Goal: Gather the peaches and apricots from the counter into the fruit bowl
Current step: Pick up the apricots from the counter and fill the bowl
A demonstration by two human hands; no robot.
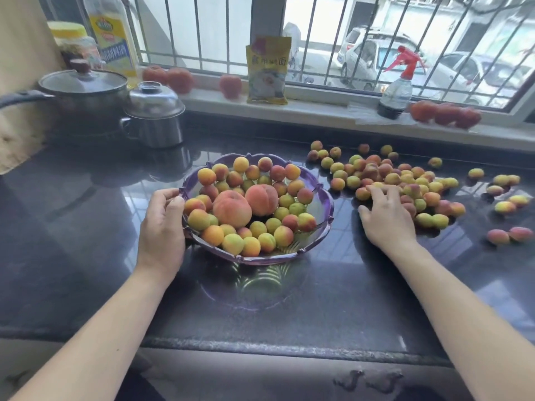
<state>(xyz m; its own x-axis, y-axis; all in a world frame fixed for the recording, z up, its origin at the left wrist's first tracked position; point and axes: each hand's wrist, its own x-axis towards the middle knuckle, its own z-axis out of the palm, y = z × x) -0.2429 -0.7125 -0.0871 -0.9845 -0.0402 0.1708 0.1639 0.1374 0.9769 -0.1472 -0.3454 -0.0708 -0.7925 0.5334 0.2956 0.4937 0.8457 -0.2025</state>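
A purple glass fruit bowl point(325, 211) stands mid-counter, filled with several small apricots and two big peaches point(231, 208). My left hand point(162, 224) grips the bowl's left rim, fingers curled over the edge. To the right lies a loose heap of apricots point(405, 180) on the dark counter. My right hand point(386, 215) rests palm-down on the near left side of that heap, fingers spread over the fruit; whether it holds any is hidden. More apricots point(505, 206) lie scattered farther right.
A lidded pan point(84, 88) and a steel pot point(155, 117) stand at the back left. On the window sill sit tomatoes point(445, 114), a yellow packet point(267, 70), a spray bottle point(396, 91) and an oil bottle point(111, 36). The counter's front edge point(260, 347) runs below my arms.
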